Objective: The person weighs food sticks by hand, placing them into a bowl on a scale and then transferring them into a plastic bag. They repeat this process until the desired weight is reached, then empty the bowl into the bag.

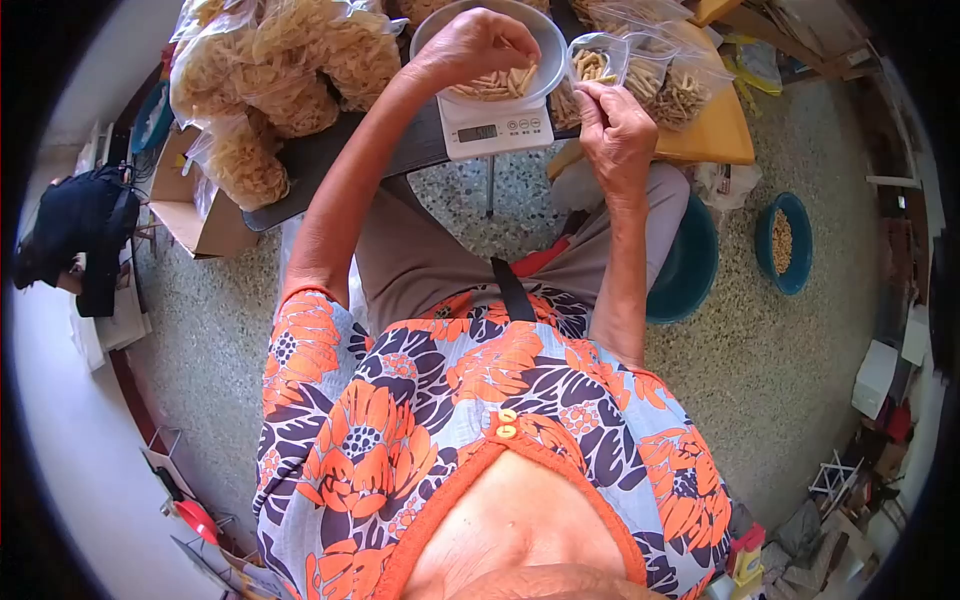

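Note:
My left hand [472,45] hangs over a round bowl [425,38], its fingers curled together; what they hold, if anything, is hidden. Short, pale brown sticks [492,86] lie in the bowl, which rests on a white digital scale [498,128]. To the right, my right hand [618,130] is closed on the edge of a small clear plastic bag [613,60]. The bag stands open at the top, with similar sticks inside. The scale's display is lit dark digits, too small to read surely.
Bags of pale, curly pieces [290,75] crowd the dark table at left. Filled stick bags [690,92] lie on a wooden surface [725,135] at right. A teal basin [686,262] and a smaller teal bowl [783,275] stand on the floor; an open cardboard box [215,225] is at left.

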Motion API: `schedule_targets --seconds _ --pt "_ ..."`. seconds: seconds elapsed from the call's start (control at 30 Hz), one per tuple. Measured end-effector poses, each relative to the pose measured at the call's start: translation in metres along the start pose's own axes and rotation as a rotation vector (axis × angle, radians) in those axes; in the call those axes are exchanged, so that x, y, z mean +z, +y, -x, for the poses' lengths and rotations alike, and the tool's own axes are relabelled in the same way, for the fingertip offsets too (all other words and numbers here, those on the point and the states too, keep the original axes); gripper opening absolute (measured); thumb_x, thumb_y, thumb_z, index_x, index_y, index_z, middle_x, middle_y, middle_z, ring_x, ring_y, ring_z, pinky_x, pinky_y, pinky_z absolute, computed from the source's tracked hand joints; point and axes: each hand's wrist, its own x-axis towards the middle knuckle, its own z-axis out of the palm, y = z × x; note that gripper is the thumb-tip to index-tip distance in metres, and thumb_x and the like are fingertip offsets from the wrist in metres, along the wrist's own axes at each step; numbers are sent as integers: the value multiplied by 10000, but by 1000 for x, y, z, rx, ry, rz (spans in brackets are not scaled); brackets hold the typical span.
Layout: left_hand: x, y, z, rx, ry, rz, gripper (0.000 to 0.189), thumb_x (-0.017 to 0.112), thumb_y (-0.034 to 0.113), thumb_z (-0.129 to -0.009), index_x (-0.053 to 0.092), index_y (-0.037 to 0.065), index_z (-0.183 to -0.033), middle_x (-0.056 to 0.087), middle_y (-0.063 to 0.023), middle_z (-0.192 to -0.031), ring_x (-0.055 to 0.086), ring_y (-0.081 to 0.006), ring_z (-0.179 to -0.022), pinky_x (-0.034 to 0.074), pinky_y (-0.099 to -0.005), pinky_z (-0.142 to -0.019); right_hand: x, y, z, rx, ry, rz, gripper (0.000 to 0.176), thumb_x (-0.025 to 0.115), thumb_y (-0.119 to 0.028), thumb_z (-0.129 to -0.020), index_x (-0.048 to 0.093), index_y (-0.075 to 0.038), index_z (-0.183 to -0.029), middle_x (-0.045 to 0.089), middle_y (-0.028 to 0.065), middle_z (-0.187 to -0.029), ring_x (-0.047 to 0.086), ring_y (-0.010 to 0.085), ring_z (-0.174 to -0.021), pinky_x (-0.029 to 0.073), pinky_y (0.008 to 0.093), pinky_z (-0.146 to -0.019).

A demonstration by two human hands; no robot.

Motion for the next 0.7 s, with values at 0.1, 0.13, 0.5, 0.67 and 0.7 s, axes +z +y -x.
schedule_targets --seconds 0.1,0.13,0.5,0.67,0.7 --pt "-6 4 5 -326 -42 666 331 783 256 -948 723 24 -1175 775 -100 -1024 733 -128 -797 585 -242 -602 1 1 3 -6 9 -4 133 759 -88 -885 785 -60 -1012 758 128 -956 742 312 -862 594 377 -769" --pt "-7 4 4 -349 -22 1012 258 755 214 -967 722 27 -1142 769 -85 -987 710 -102 -748 567 -222 -582 2 2 2 -12 14 -10 132 760 -89 -885 785 -59 -1011 758 128 -955 743 313 -860 595 377 -768" --pt "10 43 -18 -420 210 1054 169 794 132 -924 732 38 -1050 752 -43 -849 677 -60 -648 506 -201 -493 2 4 4 -6 21 -50 132 766 -98 -884 778 -44 -1003 756 150 -957 747 326 -858 601 385 -766" --pt "29 63 -41 -68 383 544 139 791 79 -889 733 -19 -969 737 -63 -798 666 -91 -711 539 -261 -643 0 4 3 -24 39 -62 123 773 -102 -881 771 -38 -986 752 150 -942 743 334 -848 596 390 -745" --pt "28 60 -43 -69 383 545 139 791 79 -889 733 -19 -969 737 -63 -798 666 -91 -711 539 -261 -643 0 4 3 -24 38 -61 123 773 -102 -881 771 -38 -986 752 150 -942 743 334 -848 596 390 -745"
